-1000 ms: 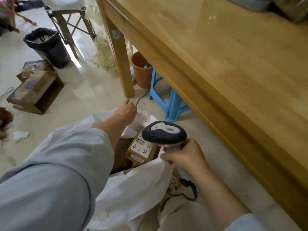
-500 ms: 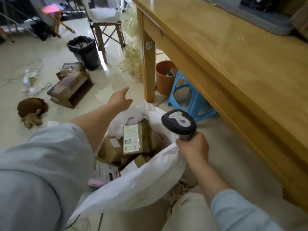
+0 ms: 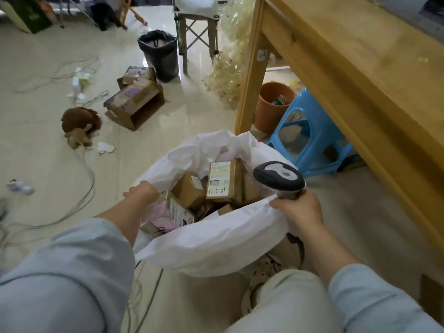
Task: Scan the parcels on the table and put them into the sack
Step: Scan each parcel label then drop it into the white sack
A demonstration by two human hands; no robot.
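Beside the tabletop, on the floor: open sack held at both sides.
At 9 o'clock on its rim, the left hand fingers grasp the white cloth. At 3 o'clock, the right hand fingers clench the scanner handle together with the rim. Inside lie the parcels.

We are holding the white sack open, its rim stretching between our left hand and right hand. Brown cardboard parcels are lying jumbled inside it, one labelled box standing tilted just beside the right hand, which is also gripping the scanner.
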